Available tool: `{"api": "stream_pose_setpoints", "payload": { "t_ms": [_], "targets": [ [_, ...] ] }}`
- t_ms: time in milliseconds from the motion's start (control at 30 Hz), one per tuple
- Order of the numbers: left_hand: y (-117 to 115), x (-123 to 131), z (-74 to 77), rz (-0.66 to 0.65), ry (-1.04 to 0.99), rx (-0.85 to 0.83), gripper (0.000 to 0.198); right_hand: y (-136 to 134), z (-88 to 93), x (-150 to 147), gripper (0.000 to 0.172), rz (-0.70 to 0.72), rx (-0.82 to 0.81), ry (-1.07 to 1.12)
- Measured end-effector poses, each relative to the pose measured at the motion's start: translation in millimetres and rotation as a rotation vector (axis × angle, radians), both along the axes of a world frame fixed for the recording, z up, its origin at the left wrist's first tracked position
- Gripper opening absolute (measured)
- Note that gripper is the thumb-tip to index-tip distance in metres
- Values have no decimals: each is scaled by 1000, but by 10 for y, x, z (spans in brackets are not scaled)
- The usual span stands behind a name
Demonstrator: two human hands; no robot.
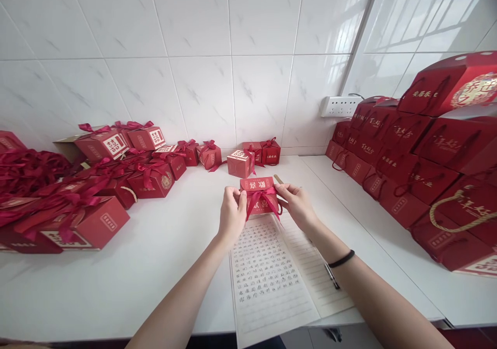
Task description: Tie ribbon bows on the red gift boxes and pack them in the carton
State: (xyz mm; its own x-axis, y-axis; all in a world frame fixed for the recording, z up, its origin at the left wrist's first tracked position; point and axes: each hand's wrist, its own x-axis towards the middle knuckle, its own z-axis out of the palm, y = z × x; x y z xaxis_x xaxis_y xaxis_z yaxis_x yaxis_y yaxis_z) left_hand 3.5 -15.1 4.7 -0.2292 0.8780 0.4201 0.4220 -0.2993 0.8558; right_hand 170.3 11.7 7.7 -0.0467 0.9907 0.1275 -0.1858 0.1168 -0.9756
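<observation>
A small red gift box point(256, 184) with gold characters is held up between my two hands, over the top of an open notebook. Across its front runs a dark red ribbon point(261, 200) tied in a bow, its tails hanging down. My left hand point(232, 214) is closed at the box's left edge, thumb toward me and fingers curled. At the right edge my right hand point(297, 204) pinches the box beside the ribbon, thumb and forefinger together. Below lies the notebook point(267, 271), its left page filled with handwritten characters.
Red ribboned boxes point(151, 180) lie piled on the left of the white table point(166, 266), with loose ribbon. More boxes point(240, 163) stand by the tiled wall. Red handled boxes point(415, 157) are stacked at right, near a power strip point(340, 106). A pen point(332, 276) rests on the notebook.
</observation>
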Motion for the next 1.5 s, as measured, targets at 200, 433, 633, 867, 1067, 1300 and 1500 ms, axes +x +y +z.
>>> {"api": "stream_pose_setpoints", "payload": {
  "t_ms": [200,433,633,867,1067,1300,1500],
  "targets": [
    [-1,-19,24,-21,-71,29,18,-173,40,-38,42,-233,685,-470],
    [35,-45,28,-23,-83,58,24,-174,-61,-145,24,-28,1173,-975],
    [73,-75,62,-18,-163,46,28,-203,-104,-112,16,-35,1230,-888],
    [98,-53,45,-146,-328,-94,70,-328,-65,-117,22,31,1227,-844],
    [136,-56,42,-307,-431,-224,78,-347,-75,-144,22,50,1188,-889],
    [174,-55,20,-255,-434,-221,67,-385,-101,-201,24,15,1222,-913],
    [154,-39,45,-239,-437,-231,68,-429,-43,-207,24,-26,1308,-950]
  ]
}}
